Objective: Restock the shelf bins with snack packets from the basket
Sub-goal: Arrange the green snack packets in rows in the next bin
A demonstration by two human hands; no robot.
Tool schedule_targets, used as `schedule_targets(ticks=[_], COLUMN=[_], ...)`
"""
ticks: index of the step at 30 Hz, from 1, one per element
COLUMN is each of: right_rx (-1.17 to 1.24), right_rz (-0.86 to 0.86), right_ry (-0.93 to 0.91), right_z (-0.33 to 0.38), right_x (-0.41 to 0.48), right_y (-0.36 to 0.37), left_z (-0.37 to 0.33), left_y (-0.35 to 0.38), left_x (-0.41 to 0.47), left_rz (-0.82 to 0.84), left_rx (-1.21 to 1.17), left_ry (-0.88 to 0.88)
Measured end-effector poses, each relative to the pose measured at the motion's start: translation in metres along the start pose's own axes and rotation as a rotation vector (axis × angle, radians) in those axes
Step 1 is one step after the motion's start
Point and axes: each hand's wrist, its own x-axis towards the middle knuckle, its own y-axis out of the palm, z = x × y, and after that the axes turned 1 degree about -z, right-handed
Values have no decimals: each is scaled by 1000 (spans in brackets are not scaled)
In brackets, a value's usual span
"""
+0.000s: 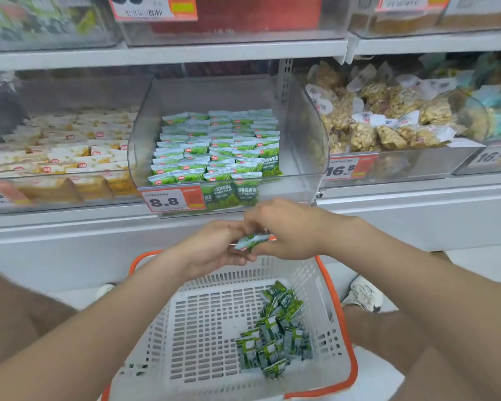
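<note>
A green snack packet (250,241) is held between both hands just above the basket's far rim. My left hand (214,247) grips its left end from below, and my right hand (287,230) curls over its right end. Below them a white basket (203,328) with an orange rim holds several more green packets (275,334) heaped at its right side. Straight ahead, the clear shelf bin (307,134) holds rows of green and white packets (214,146) stacked neatly, with free room to their right.
A price tag reading 8.8 (172,201) is on the bin's front. A bin of yellow and white packets (64,151) stands to the left, one of clear nut bags (382,120) to the right. My knees flank the basket; a white shoe (362,293) shows.
</note>
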Motion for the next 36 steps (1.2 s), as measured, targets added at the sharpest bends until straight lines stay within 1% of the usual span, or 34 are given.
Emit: schedule_targets(ticks=[3,5,6,8,9,11,13,17,19,21,23,24,25,26,27,29,31,33,36], right_rx=[99,188,247,385,461,573,599,562,562,490,282,162,66,-9,-57,-98,-98,-59,32], right_rz=[-185,-272,-296,-306,-304,-287,-249,-220,-275,-431,-629,-677,-675,-637,-578,-435,-329,-272,-225], right_ry=[87,170,200,221,217,199,178,170,159,188,247,283,321,362,398,468,513,552,587], right_z=[-2,-5,-5,-6,-7,-7,-13,-19,-21,-28,-40,-46,-52,-58,-61,-67,-70,-72,-80], right_x=[-3,-4,-4,-2,-1,1,3,5,7,11,16,18,21,25,30,44,59,70,82], right_y=[-23,-34,-39,-46,-50,-57,-62,-69,-75,-81,-85,-85,-84,-82,-80,-76,-73,-71,-69], left_z=[-39,-57,-63,-69,-71,-72,-70,-73,-77,-82,-86,-89,-91,-92,-93,-93,-92,-90,-89], left_y=[-9,-14,-14,-13,-12,-9,-8,-4,-4,-8,-14,-18,-21,-25,-30,-38,-42,-44,-47], left_x=[-21,-33,-38,-42,-42,-40,-36,-29,-26,-22,-20,-19,-17,-14,-10,0,8,13,16], left_rz=[-16,11,19,10,-4,-36,-63,-126,-219,-426,-646,-726,-775,-792,-779,-683,-565,-472,-411], left_rx=[6,32,92,240,278,265,244,311,386,646,959,1088,1181,1251,1311,1420,1467,1493,1483], left_ry=[41,96,148,253,280,300,316,350,398,526,634,659,680,707,731,744,704,669,628])
